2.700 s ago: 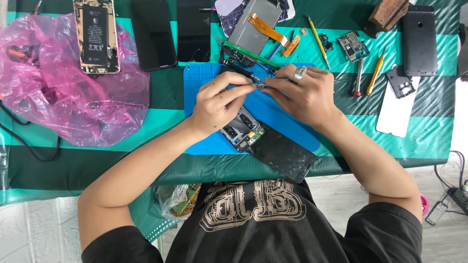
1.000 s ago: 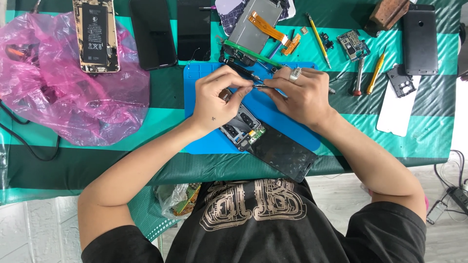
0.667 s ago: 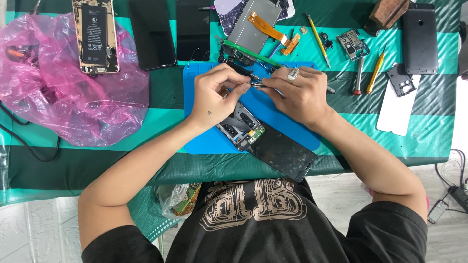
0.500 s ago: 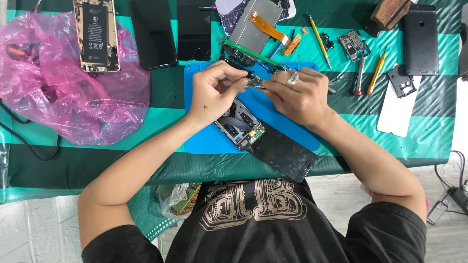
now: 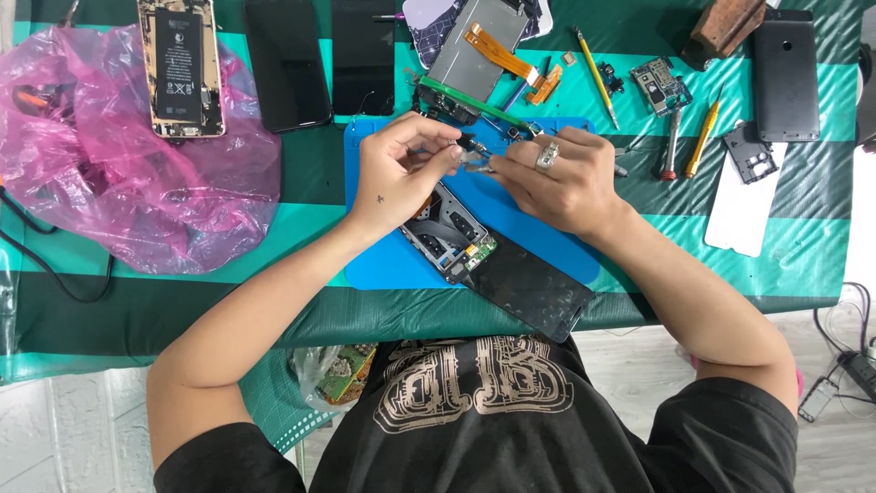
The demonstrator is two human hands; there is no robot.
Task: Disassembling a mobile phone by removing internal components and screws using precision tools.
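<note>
A: How many phones do you have on the desk [image 5: 228, 315]?

B: You have one opened phone [image 5: 453, 230] lying slantwise on the blue mat [image 5: 383, 260] at the centre of the frame, its dark screen end [image 5: 529, 288] hanging past the mat's lower edge. One more phone with its battery showing [image 5: 180, 64] rests at the upper left, partly on the pink plastic bag [image 5: 137, 192]. Two dark screens [image 5: 324, 59] lie side by side at top centre, and one black phone back [image 5: 785, 73] sits at the upper right.

A: And tools?

B: Two yellow-handled tools [image 5: 703, 137] and one red-tipped screwdriver [image 5: 672, 146] lie to the right of the mat, near one small circuit board [image 5: 659, 84].

A: How are your hands placed?

B: Your left hand [image 5: 397, 173] and right hand [image 5: 557, 178] meet above the upper part of the opened phone, wrists bent inward. The left fingers [image 5: 438, 146] pinch a small dark part [image 5: 470, 146]. The right fingers, one wearing a ring [image 5: 547, 157], are clenched on thin metal tweezers [image 5: 484, 164] whose tips touch that part, just above the mat's upper half.
</note>
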